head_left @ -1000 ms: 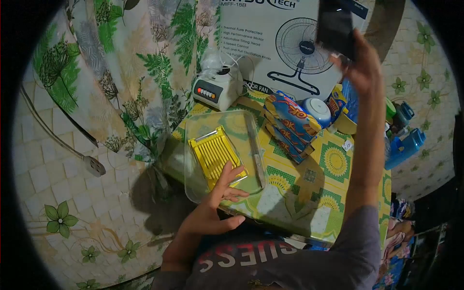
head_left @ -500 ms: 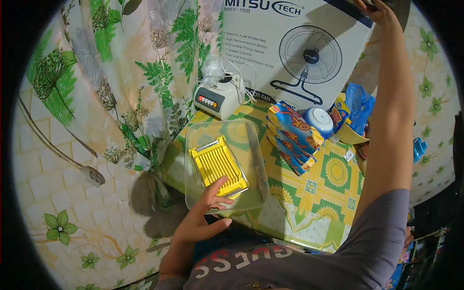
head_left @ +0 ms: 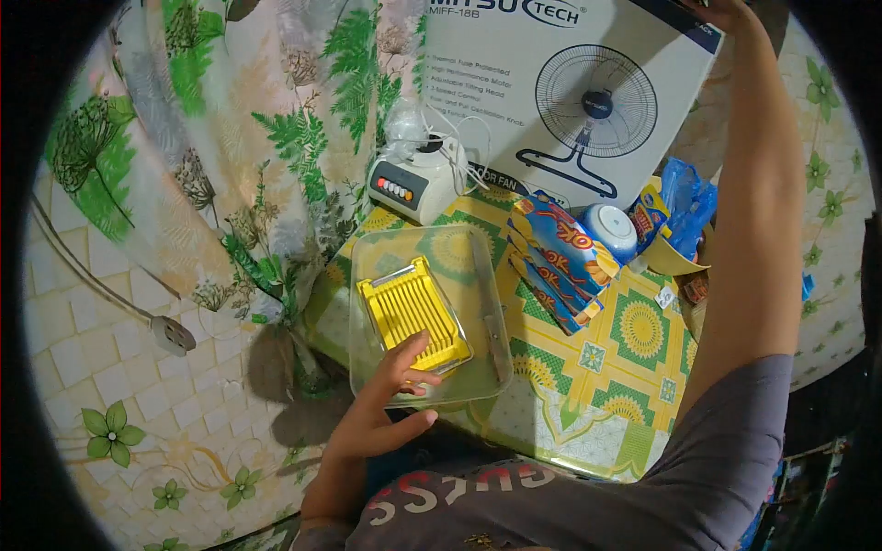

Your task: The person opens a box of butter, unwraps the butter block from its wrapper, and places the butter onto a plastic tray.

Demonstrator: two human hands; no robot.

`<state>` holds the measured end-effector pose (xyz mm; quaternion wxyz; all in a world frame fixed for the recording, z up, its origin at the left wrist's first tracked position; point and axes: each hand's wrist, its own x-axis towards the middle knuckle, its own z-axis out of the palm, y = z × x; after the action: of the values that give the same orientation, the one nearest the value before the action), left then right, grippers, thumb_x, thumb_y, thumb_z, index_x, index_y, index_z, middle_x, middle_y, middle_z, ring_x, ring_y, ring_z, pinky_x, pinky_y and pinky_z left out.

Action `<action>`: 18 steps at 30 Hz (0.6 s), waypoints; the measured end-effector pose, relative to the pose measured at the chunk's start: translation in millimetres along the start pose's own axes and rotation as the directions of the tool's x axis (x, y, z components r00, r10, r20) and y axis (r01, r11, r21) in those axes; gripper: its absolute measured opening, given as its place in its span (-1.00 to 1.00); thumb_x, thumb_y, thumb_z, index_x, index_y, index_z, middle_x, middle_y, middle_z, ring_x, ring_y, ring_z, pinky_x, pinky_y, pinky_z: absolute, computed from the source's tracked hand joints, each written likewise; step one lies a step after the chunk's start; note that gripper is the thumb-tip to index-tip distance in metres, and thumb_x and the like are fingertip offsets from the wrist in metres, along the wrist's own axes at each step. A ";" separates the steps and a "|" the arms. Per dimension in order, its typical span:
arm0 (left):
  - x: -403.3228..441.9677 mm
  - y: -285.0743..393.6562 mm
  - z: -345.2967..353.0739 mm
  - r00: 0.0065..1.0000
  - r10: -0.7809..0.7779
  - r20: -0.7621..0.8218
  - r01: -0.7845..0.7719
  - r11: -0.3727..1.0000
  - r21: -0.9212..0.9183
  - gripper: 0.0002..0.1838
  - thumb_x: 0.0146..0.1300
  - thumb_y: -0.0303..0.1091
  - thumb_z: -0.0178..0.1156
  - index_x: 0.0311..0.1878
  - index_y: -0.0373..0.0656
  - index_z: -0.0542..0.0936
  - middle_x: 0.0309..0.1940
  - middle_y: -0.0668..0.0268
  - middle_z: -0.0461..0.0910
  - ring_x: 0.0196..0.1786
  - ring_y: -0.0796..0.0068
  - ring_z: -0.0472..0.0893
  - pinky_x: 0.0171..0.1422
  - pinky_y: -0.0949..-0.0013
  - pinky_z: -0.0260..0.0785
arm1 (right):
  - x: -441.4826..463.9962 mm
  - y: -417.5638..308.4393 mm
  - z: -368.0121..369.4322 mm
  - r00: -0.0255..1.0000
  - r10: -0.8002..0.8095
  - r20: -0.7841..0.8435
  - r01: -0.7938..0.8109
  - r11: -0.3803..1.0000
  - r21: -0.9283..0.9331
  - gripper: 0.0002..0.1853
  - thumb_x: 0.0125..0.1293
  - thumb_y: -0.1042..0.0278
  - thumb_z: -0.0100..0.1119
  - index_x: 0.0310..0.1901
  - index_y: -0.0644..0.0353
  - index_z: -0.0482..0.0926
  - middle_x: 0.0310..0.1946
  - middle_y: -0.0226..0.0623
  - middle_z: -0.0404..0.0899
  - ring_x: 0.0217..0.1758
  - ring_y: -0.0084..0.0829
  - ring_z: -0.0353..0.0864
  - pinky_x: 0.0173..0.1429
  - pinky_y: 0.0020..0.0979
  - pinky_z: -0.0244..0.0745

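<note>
My left hand (head_left: pixel 386 399) is open, fingers apart, over the near edge of a clear plastic container (head_left: pixel 496 321). Its fingertips reach the lower end of a yellow egg slicer (head_left: pixel 413 317), which has parallel slots and a metal frame; I cannot tell whether they press on it. The slicer lies tilted inside the container, and a thin knife-like strip lies along the right side. My right hand (head_left: pixel 721 13) is raised at the top edge of the view, by the upper right corner of the fan box (head_left: pixel 496 138). Most of its fingers are cut off.
Behind the container stands a white blender base (head_left: pixel 413 184) with a cord. To the right are blue snack packs (head_left: pixel 560 262), a white-and-blue bowl (head_left: pixel 609 230) and a blue plastic bag (head_left: pixel 687 207). A patterned cloth (head_left: pixel 634 367) covers the table; a floral curtain (head_left: pixel 303 138) hangs left.
My right arm has shifted slightly right and up, with the hand further out of view. My left hand stays nearly still by the egg slicer. The view has moved slightly.
</note>
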<state>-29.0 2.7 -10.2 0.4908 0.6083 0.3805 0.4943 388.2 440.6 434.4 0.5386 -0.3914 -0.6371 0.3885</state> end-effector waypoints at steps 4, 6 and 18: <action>-1.6 4.2 -0.3 0.999 -0.045 -0.013 0.045 0.999 0.012 -0.13 0.08 -0.46 0.33 0.48 -0.32 0.18 0.48 0.04 0.17 0.23 0.35 0.51 0.23 0.28 0.33 | 17.2 15.6 -31.8 0.996 -0.072 0.053 0.077 0.991 -0.108 -0.64 0.24 0.26 0.40 0.05 0.10 0.62 0.10 -0.24 0.55 0.09 -0.29 0.58 0.18 -0.31 0.57; -2.5 5.7 0.7 0.998 -0.065 -0.014 0.065 0.998 0.010 -0.09 0.07 -0.44 0.33 0.50 -0.33 0.14 0.45 0.07 0.22 0.22 0.36 0.52 0.23 0.30 0.32 | 27.3 21.9 -42.8 1.000 -0.025 0.003 0.025 0.986 -0.163 -0.61 0.25 0.27 0.39 0.10 0.09 0.59 0.11 -0.25 0.56 0.08 -0.28 0.59 0.22 -0.27 0.52; -6.7 14.1 10.5 0.998 -0.046 -0.045 0.048 0.998 0.030 -0.07 0.06 -0.44 0.33 0.51 -0.32 0.12 0.38 0.11 0.31 0.19 0.35 0.54 0.22 0.33 0.32 | -10.5 16.7 14.8 0.946 -0.141 -0.291 -0.035 0.851 -0.524 -0.54 0.26 0.26 0.40 0.16 0.17 0.54 -0.05 -0.21 0.65 -0.08 -0.30 0.64 -0.05 -0.29 0.54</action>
<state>-20.6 -9.2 1.6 0.4842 0.5957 0.4131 0.4900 376.0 436.5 413.3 0.5181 -0.5623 -0.6337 0.1172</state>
